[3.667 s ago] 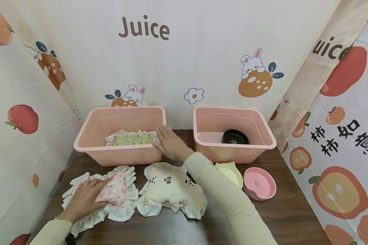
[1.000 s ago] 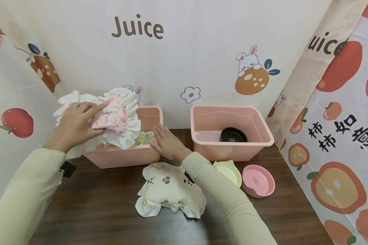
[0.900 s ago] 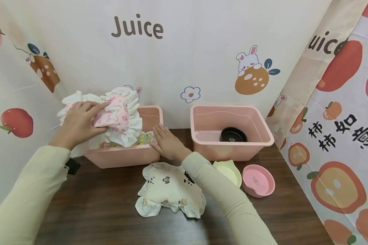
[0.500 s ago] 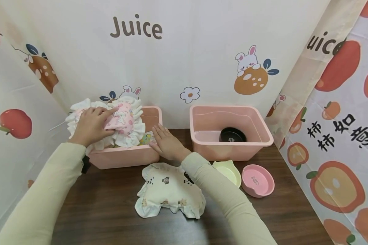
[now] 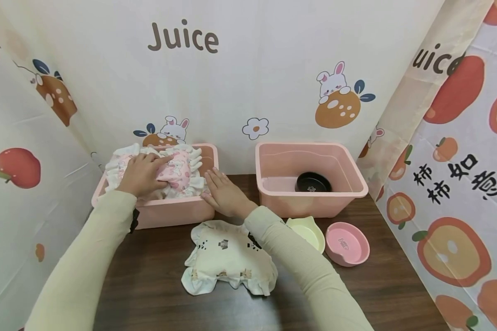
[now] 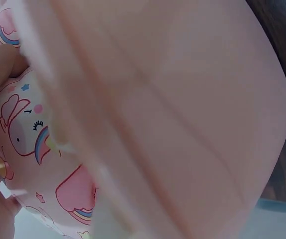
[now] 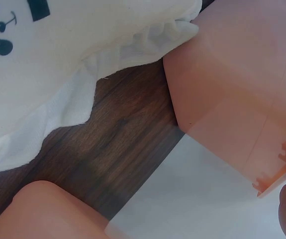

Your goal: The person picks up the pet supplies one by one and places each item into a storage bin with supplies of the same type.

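My left hand (image 5: 144, 174) grips a pink pillow (image 5: 178, 170) with white ruffles and a cartoon print, inside the left pink plastic bin (image 5: 174, 215). The left wrist view shows fingers (image 6: 3, 64) pressed into that pillow, behind the blurred bin wall (image 6: 182, 99). Straight-fingered, my right hand (image 5: 228, 193) rests against the same bin's right end; just a fingertip edge of it shows at the right wrist view's border. A cream ruffled pillow (image 5: 229, 257) with animal prints lies on the table in front of it. The lemon-print pillow in the bin is now covered.
A second pink bin (image 5: 310, 206) stands to the right, with a black bowl (image 5: 313, 183) in it. On the brown table (image 5: 149, 294), a pale yellow bowl (image 5: 308, 232) and a pink bowl (image 5: 348, 243) sit before that bin. Printed curtains (image 5: 240, 82) enclose the back and sides.
My left hand has lifted the pink pillow from the table, carried it over the left bin and lowered it in, shifting right. The right hand has stayed at the bin's end.
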`<state>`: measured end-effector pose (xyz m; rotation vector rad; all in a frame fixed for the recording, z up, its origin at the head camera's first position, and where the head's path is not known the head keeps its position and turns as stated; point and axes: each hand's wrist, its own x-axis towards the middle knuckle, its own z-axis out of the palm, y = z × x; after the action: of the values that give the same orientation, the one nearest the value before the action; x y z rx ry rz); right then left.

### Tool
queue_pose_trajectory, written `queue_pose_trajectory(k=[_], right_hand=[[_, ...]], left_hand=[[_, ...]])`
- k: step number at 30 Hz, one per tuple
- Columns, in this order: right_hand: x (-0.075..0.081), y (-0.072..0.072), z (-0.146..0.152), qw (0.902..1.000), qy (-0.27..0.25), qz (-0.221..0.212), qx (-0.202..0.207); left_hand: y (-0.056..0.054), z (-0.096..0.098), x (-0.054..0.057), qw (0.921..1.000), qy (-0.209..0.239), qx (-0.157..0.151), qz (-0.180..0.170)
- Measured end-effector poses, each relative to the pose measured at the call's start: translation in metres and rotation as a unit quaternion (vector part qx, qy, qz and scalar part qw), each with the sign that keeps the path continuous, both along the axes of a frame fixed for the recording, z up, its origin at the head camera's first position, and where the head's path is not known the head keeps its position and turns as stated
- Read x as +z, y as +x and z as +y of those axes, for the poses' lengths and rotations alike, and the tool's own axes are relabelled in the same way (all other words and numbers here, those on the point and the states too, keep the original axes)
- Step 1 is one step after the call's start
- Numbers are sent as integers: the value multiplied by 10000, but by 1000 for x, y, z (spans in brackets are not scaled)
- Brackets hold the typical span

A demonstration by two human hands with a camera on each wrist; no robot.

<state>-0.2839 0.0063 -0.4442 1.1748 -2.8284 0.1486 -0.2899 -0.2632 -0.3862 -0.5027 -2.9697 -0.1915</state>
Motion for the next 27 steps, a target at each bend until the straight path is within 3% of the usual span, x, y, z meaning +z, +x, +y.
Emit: queue_pose_trajectory(k=[11,20,27], right_hand=[[1,2,-3,9999,119,79,34],[4,2,-1,9998,161,69,-50],[1,0,-1,10000,34,64,22]], left_hand=[[-6,2,-23,9988,177,118,-431],[-18,7,-38,9977,353,72,-567],[-17,10,-44,9966,133,175,-791]])
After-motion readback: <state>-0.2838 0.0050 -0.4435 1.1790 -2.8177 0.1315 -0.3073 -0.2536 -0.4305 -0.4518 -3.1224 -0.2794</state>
